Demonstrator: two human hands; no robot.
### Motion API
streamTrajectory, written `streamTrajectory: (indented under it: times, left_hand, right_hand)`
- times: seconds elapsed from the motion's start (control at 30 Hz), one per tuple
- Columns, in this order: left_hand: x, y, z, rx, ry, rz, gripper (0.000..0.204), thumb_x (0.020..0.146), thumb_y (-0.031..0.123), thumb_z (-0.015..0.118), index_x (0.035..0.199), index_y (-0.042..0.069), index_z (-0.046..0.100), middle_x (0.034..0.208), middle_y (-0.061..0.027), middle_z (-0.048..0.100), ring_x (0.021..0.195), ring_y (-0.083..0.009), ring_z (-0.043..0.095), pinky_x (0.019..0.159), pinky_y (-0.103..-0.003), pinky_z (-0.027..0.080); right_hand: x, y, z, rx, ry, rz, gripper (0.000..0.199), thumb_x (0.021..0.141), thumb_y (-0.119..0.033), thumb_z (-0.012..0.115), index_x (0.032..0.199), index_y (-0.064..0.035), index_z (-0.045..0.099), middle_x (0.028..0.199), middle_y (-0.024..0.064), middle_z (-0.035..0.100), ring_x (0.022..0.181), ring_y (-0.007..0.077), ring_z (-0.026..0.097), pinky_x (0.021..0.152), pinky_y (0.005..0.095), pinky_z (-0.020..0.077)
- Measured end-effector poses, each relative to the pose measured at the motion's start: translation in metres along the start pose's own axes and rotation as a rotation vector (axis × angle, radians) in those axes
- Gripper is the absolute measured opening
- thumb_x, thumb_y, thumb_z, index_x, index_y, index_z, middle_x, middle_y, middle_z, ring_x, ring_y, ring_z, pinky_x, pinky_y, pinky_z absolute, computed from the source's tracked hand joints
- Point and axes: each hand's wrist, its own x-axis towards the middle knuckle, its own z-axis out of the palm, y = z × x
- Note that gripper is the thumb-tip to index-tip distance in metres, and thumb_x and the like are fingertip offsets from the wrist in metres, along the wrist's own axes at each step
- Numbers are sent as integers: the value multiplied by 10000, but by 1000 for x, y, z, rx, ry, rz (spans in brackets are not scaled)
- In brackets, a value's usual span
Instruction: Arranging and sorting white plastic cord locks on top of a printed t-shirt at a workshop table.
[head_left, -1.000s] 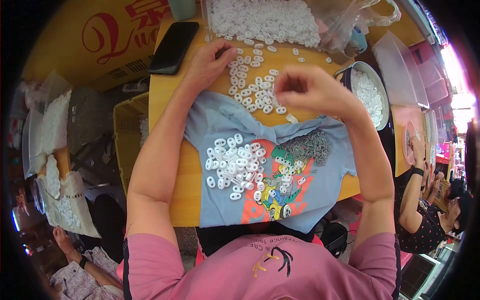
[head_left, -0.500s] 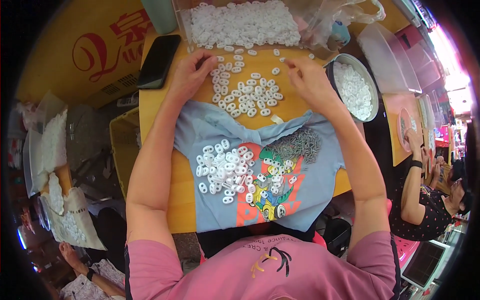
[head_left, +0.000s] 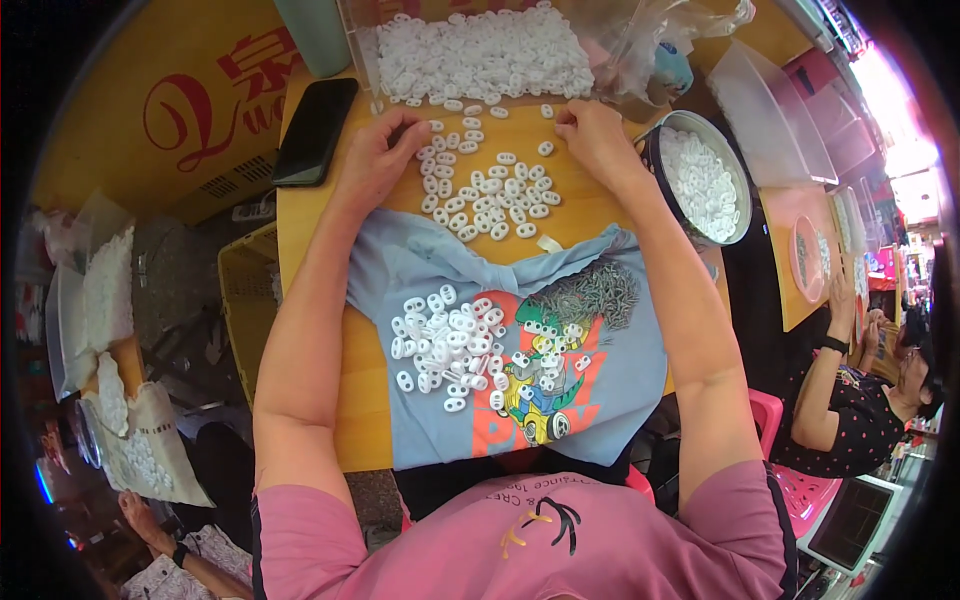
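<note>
Many small white oval plastic pieces, each with two holes, lie in a loose cluster (head_left: 495, 198) on the wooden table. Left of that cluster, beside a column of such pieces (head_left: 444, 158), rests my left hand (head_left: 385, 155), its fingers curled inward. My right hand (head_left: 598, 140) is at the right, fingers pinched downward near single pieces (head_left: 546, 148). Whatever either hand holds, if anything, is hidden. On a blue-grey T-shirt (head_left: 430, 430) over the table edge and my lap sit a heap of white pieces (head_left: 455, 340) and a pile of small grey metal parts (head_left: 600, 297).
A clear bin (head_left: 365, 60) full of white pieces stands at the back. A round tin (head_left: 742, 170) of them is right of my right hand. A black phone (head_left: 315, 130) lies at the left, near a green cylinder (head_left: 313, 35). Another person (head_left: 840, 400) sits at the right.
My right hand has shifted slightly left and up, and loose pieces by its fingers are now out of sight. My left hand has barely moved. The person at right moved their hand.
</note>
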Motion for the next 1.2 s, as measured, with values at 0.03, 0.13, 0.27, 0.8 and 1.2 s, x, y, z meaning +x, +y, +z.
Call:
streamTrajectory:
  times: [0.03,0.13,0.27,0.8,1.2]
  left_hand:
    - [1,-2,0,-20,-4,5,229,992,216,662,1024,-11,675,792,1,657,737,-65,572,670,-236,469]
    - [2,-4,-1,-37,-10,11,229,992,215,662,1026,-11,675,792,-1,657,736,-66,575,670,-236,471]
    - [2,-2,2,-42,-25,5,231,1014,232,637,1053,8,676,814,26,618,749,-51,547,676,-207,452]
    - [5,-15,3,2,22,65,211,965,211,675,975,1,673,745,-22,633,696,-88,556,628,-274,450]
    - [3,-13,3,13,-9,18,218,1018,213,628,1036,-1,665,802,28,603,741,-53,538,673,-216,451]
  right_hand:
    - [3,-1,-2,-21,-57,33,255,888,-168,691,1046,33,700,1031,268,693,1010,425,658,875,480,516]
    - [9,-2,-1,-95,-107,55,247,888,-174,693,1029,29,692,1015,256,696,996,425,662,865,481,516]
    - [12,2,-7,-112,-132,-40,214,876,-164,697,984,19,678,944,227,708,924,397,680,812,444,520]
    - [-122,-57,-86,485,-707,-325,220,954,-173,655,1088,-3,694,882,112,696,717,161,660,697,321,521]
    - [-1,-31,17,-32,137,9,241,945,-128,567,1096,8,698,1101,238,665,1056,403,633,918,460,495]
